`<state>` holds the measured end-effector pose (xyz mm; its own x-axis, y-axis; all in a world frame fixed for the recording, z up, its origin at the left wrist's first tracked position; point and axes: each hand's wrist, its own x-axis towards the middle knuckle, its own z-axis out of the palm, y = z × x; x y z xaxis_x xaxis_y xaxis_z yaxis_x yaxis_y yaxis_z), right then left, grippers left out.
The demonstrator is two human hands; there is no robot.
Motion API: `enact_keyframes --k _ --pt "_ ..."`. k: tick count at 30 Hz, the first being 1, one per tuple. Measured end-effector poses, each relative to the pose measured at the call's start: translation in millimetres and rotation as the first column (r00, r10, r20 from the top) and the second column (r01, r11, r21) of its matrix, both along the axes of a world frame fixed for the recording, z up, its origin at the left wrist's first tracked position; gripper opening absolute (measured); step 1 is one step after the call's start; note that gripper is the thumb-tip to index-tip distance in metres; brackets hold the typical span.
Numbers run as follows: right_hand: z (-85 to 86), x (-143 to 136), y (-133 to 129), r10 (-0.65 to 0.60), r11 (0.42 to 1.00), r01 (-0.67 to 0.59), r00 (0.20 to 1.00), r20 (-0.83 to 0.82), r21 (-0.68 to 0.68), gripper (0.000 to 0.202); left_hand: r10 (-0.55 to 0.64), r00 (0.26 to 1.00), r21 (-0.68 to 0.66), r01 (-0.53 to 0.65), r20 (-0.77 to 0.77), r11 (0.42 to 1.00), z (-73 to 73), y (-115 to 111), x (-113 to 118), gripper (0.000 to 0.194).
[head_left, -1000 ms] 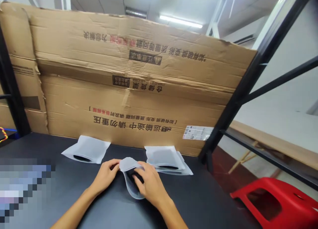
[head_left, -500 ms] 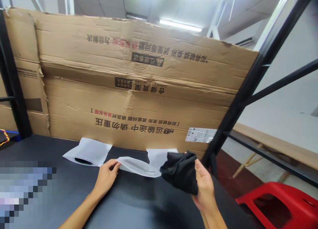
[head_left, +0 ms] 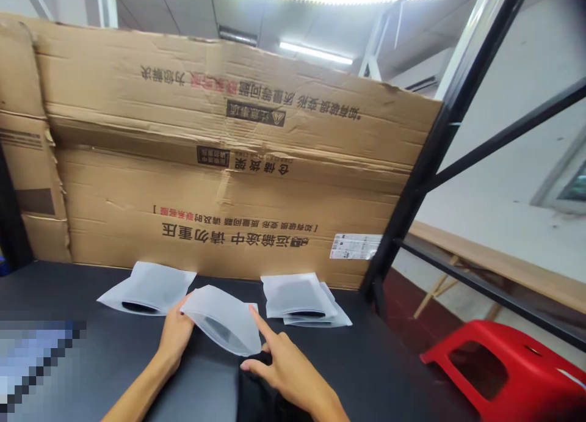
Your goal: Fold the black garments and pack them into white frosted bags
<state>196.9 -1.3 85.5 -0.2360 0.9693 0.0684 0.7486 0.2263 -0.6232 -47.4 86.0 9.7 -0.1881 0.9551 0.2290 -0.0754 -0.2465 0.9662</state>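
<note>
Pouch [head_left: 224, 315] of thin whitish material is raised a little above the dark table [head_left: 206, 388], between the two hands. Left hand [head_left: 176, 333] is closed narrow on its left end, with the fingers at the edge, and this grip seems to be what carries the pouch. Its mouth is a little open and turned down toward the person, which probably makes the inside easy to see and to reach.

Right hand [head_left: 293, 370] is at the other end. Index finger is stretched along the right corner and seems to steady it, while the thumb stands apart, lower, beside black cloth [head_left: 256, 400]. The cloth lies near the person, under this hand and below the pouch, perhaps so that it is close but does not cover the mouth. The view there is dark and partly covered by the hand, so I cannot tell whether the curled fingers hold the cloth or only rest near it.

Another pouch [head_left: 160, 286] lies flat at the left, and overlapping pouches [head_left: 293, 295] lie at the right, all with something dark inside. They rest near the cardboard [head_left: 229, 193], at the back, which leaves the hands their working place in front.
</note>
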Motion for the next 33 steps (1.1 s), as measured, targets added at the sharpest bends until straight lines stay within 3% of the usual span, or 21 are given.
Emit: enact_keyframes --k 3,5,8,10,13,14,18,21,25,29,31,33 --pt "-12.8 -8 8 -0.206 0.97 0.197 0.977 0.052 0.142 0.055 -0.056 0.998 0.002 0.056 0.042 0.998 4.3 -3 5 0.049" --pt "-17.0 -11 14 -0.31 0.932 0.297 0.95 0.034 0.209 0.032 -0.162 0.983 -0.017 0.164 0.09 0.986 6.0 -5 8 0.054" --pt "-12.2 1 21 -0.389 0.892 0.378 0.921 -0.005 0.249 0.031 -0.284 0.943 -0.059 0.298 0.173 0.953 3.9 -6 10 0.059" --pt "-3.4 21 23 -0.528 0.79 0.52 0.846 -0.071 0.326 0.036 -0.283 0.942 -0.079 0.301 0.18 0.951 -0.1 -4 10 0.059" --pt "8.3 60 25 -0.72 0.552 0.721 0.666 -0.198 0.419 0.042 -0.28 0.954 -0.095 0.291 0.11 0.952 -6.3 -2 10 0.055" --pt "10.3 73 26 -0.737 0.52 0.745 0.639 -0.221 0.418 0.043 -0.287 0.954 -0.098 0.294 0.083 0.951 -7.7 -2 10 0.053" --pt "13.3 105 29 -0.671 0.612 0.724 0.688 -0.277 0.317 0.068 -0.304 0.953 -0.086 0.304 0.011 0.949 -9.9 -2 10 0.046" --pt "18.9 103 27 -0.566 0.696 0.685 0.708 -0.423 0.215 0.075 -0.304 0.952 -0.083 0.301 -0.026 0.95 -8.7 -3 12 0.042" --pt "21.1 66 23 -0.342 0.834 0.547 0.619 -0.707 0.075 0.062 -0.364 0.927 -0.068 0.359 -0.093 0.931 -0.9 -22 26 0.043" --pt "-1.3 14 24 -0.268 0.922 0.387 0.593 -0.759 -0.023 0.056 -0.586 0.798 -0.023 0.589 -0.142 0.808 14.7 -56 49 0.067" --pt "-15.0 -2 27 -0.251 0.943 0.328 0.611 -0.751 -0.048 0.052 -0.641 0.753 -0.019 0.646 -0.151 0.763 21.1 -65 55 0.057" --pt "-23.9 -9 29 -0.233 0.958 0.28 0.631 -0.74 -0.063 0.05 -0.631 0.765 -0.031 0.633 -0.126 0.773 23.7 -64 54 0.038"
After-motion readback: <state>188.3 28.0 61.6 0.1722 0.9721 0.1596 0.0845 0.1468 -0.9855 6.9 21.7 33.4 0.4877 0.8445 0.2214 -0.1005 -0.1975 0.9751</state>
